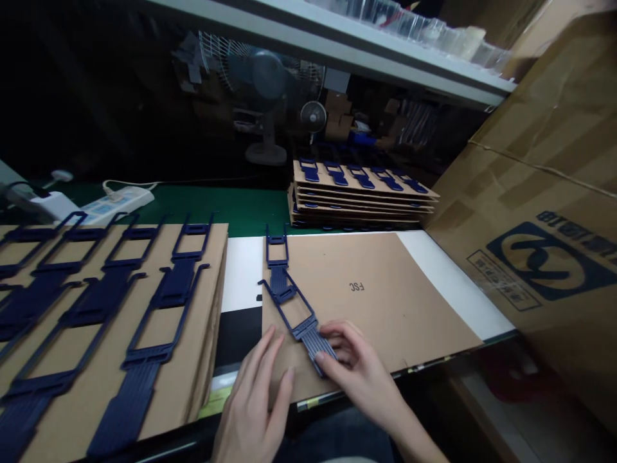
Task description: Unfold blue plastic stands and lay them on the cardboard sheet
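My right hand (354, 360) grips the ribbed end of a dark blue plastic bracket (308, 326) between thumb and fingers. That bracket lies slanted, its far open-frame end overlapping a second blue bracket (277, 257) at the left edge of a cardboard sheet (371, 308). The sheet is marked "FSC", which appears upside down. My left hand (260, 392) rests at the sheet's near left corner, fingers stretched out, holding nothing.
At left, a cardboard stack (193, 360) carries several blue brackets. Behind stands another layered stack (361, 199) with brackets on top. A large carton (544, 212) borders the right side. A power strip (116, 206) sits back left, beneath an overhead shelf (361, 54).
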`<state>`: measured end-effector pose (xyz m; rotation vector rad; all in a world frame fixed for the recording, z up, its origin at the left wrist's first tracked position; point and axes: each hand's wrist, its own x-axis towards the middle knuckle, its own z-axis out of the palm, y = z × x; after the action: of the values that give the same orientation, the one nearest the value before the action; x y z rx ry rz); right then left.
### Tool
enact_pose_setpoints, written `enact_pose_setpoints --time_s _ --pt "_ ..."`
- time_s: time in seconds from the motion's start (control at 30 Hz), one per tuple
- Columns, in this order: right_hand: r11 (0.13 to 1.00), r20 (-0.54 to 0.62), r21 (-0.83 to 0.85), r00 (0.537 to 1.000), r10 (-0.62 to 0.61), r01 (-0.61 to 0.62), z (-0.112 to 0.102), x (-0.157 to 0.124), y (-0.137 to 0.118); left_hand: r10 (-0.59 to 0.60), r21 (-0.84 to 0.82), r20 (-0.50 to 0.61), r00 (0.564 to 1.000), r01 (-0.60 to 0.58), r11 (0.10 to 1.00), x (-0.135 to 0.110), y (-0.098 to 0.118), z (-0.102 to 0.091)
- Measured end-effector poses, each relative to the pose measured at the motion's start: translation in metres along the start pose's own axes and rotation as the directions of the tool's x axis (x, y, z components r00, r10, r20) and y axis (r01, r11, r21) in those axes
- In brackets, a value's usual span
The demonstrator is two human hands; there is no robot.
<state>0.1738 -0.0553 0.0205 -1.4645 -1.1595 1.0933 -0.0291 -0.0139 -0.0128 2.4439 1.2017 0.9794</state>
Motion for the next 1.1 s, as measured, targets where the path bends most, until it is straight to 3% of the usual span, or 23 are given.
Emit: enact_pose_setpoints --time_s 0.13,0.4,1.1 --pt "0.969 0.138 -0.237 0.99 -0.034 0.067 0.0 -0.006 -0.012 0.011 0.03 0.017 1.0 -0.012 0.999 0.0 -0.001 0.001" --pt "0.891 0.26 -0.417 0.963 -0.074 0.181 0.001 -0.017 -0.01 0.057 0.076 0.033 0.998 -0.06 0.995 0.001 0.001 0.001" --pt "0.842 0.273 -0.446 0.942 -0.197 0.305 0.021 -0.009 -0.006 0.064 0.115 0.061 0.996 -0.071 0.991 -0.002 0.0 0.001"
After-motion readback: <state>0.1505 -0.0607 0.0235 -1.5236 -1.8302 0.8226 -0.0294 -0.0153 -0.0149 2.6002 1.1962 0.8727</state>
